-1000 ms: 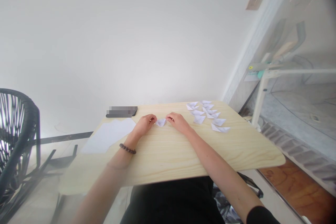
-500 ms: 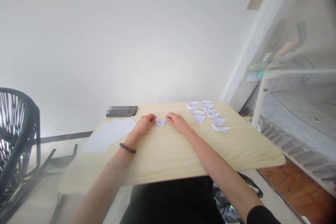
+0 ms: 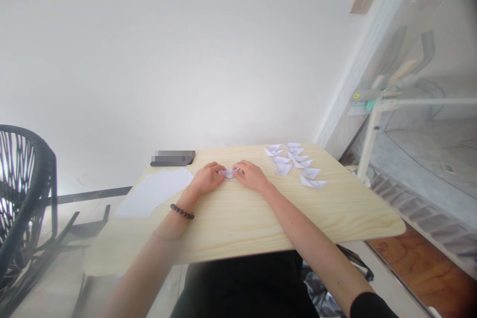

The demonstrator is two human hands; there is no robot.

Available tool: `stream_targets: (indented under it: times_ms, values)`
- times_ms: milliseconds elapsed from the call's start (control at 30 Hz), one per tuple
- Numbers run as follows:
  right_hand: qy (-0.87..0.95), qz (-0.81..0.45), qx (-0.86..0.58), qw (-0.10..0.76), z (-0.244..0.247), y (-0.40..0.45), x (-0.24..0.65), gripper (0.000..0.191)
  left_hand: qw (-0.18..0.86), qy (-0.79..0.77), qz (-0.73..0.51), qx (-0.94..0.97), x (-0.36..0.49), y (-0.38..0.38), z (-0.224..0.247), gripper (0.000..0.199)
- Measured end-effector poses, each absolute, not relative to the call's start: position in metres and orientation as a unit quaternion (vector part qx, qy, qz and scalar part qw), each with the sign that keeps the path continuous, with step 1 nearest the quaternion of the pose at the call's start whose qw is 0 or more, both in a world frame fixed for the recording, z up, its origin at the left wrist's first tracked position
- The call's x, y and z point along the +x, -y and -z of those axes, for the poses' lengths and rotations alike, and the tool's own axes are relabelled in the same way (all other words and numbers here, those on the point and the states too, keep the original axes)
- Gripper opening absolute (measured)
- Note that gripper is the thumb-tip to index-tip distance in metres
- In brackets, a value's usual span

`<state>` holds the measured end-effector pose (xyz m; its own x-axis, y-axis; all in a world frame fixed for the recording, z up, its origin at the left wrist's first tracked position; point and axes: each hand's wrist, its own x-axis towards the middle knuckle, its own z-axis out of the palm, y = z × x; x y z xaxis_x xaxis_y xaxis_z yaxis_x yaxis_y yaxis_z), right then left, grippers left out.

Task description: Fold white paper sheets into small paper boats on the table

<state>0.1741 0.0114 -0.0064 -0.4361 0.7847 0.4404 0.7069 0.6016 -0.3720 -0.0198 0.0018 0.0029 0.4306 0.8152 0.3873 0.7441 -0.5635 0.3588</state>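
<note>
A small folded white paper boat is between my two hands, over the middle of the table. My left hand pinches its left end, with a dark bead bracelet on the wrist. On the other side my right hand has thumb and fingers closed on the right end. The fingers cover both tips, so the finer folds are hidden. Several finished-looking folded paper boats lie in loose rows to the right of my right hand. Flat white paper sheets are left of my left hand.
The pale wooden table stands against a white wall. A dark, partly pixelated object lies at its back left corner. A black woven chair is at the left, and a white metal frame rises beyond the right edge.
My hands have come slightly closer together, and my fingers have shifted inward over the paper. Less of the boat shows, and it looks flatter. The other boats and sheets are unmoved.
</note>
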Motion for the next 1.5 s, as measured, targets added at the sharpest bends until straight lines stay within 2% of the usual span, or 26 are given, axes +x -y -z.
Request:
stream_targets:
  times_ms: [267, 700, 1167, 1333, 1500]
  values:
    - [0.851, -0.020, -0.451, 0.269, 0.010, -0.010, 0.169, 0.016, 0.014, -0.476, -0.239, 0.846, -0.009, 0.006, -0.007, 0.025]
    - [0.855, -0.026, -0.471, 0.214, 0.005, -0.007, 0.167, 0.021, -0.024, -0.499, -0.185, 0.847, 0.000, 0.011, -0.008, 0.026]
    - [0.853, -0.030, -0.474, 0.218, 0.007, -0.010, 0.168, 0.020, 0.011, -0.505, -0.201, 0.839, -0.001, 0.007, -0.005, 0.026]
    - [0.848, -0.069, -0.458, 0.258, 0.011, -0.014, 0.171, 0.020, 0.014, -0.517, -0.210, 0.830, -0.002, 0.006, -0.003, 0.027]
    - [0.816, -0.193, -0.416, 0.352, 0.016, -0.024, 0.183, 0.028, 0.028, -0.533, -0.228, 0.814, -0.007, 0.001, 0.002, 0.028]
